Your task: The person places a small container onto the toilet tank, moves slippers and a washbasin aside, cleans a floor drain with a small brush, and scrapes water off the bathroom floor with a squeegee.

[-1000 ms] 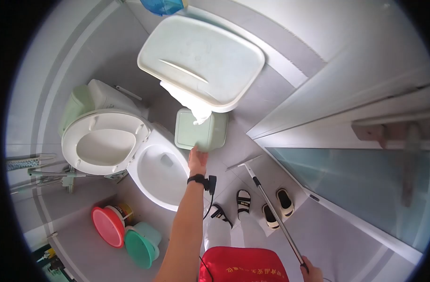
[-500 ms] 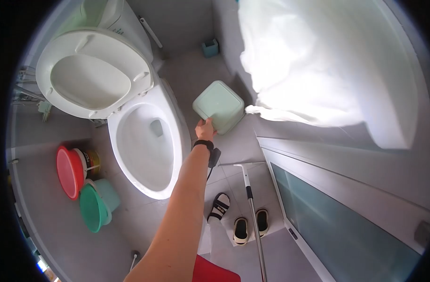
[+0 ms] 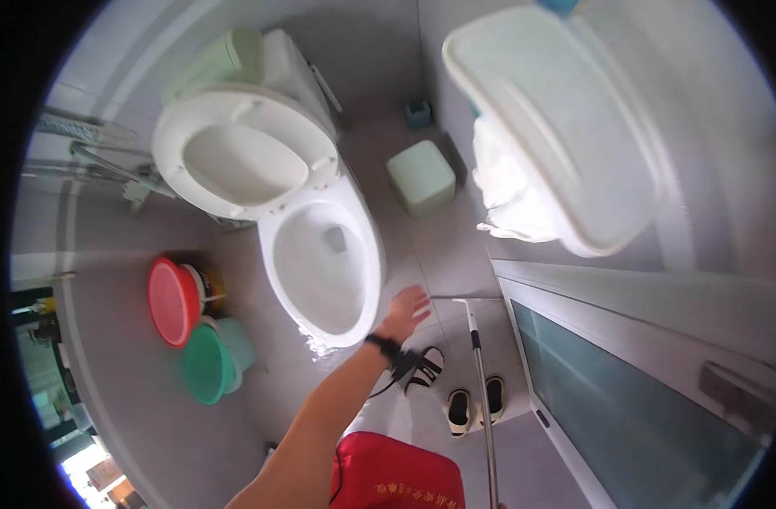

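My left hand [image 3: 405, 312], with a dark band and small device on the wrist, hangs between the toilet bowl's front and a squeegee. Its fingers are spread and hold nothing. The white toilet [image 3: 324, 267] has its lid and seat raised. Beyond my hand, a pale green square bin [image 3: 422, 176] stands on the floor near the wall, apart from my fingers. The long-handled squeegee [image 3: 478, 348] runs from the floor to the bottom edge of the view. My right hand cannot be made out.
A red basin [image 3: 173, 302] and a green basin [image 3: 207, 365] stand at left beside buckets. A white shelf [image 3: 575, 144] with a white cloth or bag [image 3: 508, 191] juts out at upper right. Slippers [image 3: 458, 411] sit near a glass-panelled door [image 3: 608, 399]. White froth-like matter [image 3: 318, 346] shows at the toilet's front.
My left hand has come off the bin and drawn back towards me, its fingers now spread. The view has shifted, showing more of the shelf and my red apron.
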A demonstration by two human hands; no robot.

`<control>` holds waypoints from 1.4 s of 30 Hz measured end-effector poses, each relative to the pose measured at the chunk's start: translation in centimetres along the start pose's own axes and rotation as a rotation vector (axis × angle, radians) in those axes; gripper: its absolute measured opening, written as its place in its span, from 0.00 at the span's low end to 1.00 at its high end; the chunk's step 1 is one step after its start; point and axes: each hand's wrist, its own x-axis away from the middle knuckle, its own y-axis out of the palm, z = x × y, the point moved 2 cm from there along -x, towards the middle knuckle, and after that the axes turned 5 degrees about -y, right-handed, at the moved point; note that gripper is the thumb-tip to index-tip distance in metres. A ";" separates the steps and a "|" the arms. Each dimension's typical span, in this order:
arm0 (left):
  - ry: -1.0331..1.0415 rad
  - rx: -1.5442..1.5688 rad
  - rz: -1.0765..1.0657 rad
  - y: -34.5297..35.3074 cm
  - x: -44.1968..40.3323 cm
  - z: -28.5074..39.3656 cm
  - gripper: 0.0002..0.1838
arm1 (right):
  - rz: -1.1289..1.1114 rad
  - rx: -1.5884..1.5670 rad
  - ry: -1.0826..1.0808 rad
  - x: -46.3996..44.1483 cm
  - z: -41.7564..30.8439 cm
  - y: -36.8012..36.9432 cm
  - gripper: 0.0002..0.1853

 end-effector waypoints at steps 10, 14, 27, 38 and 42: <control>0.319 -0.457 0.409 -14.7 35.7 14.2 0.17 | 0.214 0.012 -0.270 -4.1 -6.9 0.0 0.26; 0.289 -0.452 0.653 -23.8 44.3 15.7 0.18 | 0.332 0.073 -0.469 -7.8 -10.2 2.4 0.25; 0.016 -0.403 0.655 -50.2 54.8 19.4 0.22 | 0.415 0.235 -0.199 0.6 -11.3 20.0 0.24; 0.030 -0.705 0.426 -51.1 51.5 27.1 0.17 | 0.319 0.107 -0.003 16.3 -6.6 33.4 0.24; 0.028 -0.772 0.376 -46.2 50.2 26.4 0.15 | 0.368 -0.055 0.017 18.7 -6.0 33.3 0.22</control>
